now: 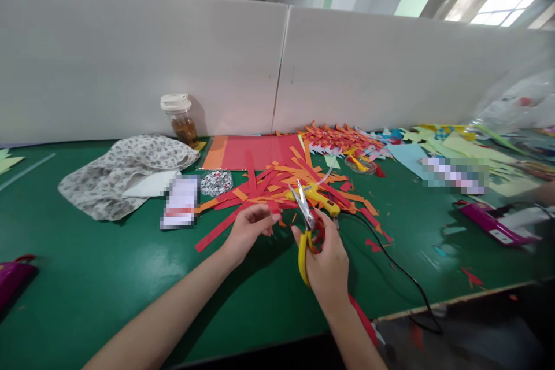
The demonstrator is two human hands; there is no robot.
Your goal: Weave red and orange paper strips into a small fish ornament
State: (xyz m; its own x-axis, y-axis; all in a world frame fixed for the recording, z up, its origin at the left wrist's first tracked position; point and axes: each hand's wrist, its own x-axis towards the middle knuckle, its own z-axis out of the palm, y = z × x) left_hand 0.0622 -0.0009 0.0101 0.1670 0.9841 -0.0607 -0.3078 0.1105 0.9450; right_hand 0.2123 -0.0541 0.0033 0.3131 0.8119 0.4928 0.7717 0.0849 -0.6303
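Though near scissors [310, 221], left hand [246, 231] apart

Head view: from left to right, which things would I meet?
Left-edge purple object, gray patterned cloth, packet of black-and-white pieces, yellow-handled scissors, light-blue paper, right-side purple object.

Strips [252, 182] are lying heaped on the table [130, 254]; glue gun [324, 200] is resting on them. Behind the heap, sheets [260, 151] are lying, partition [173, 52] standing behind. Left of sheets, cup [184, 127] is standing; cloth [108, 179] is lying before it, leftward. Right hand [328, 260] is holding scissors [309, 218] before the heap
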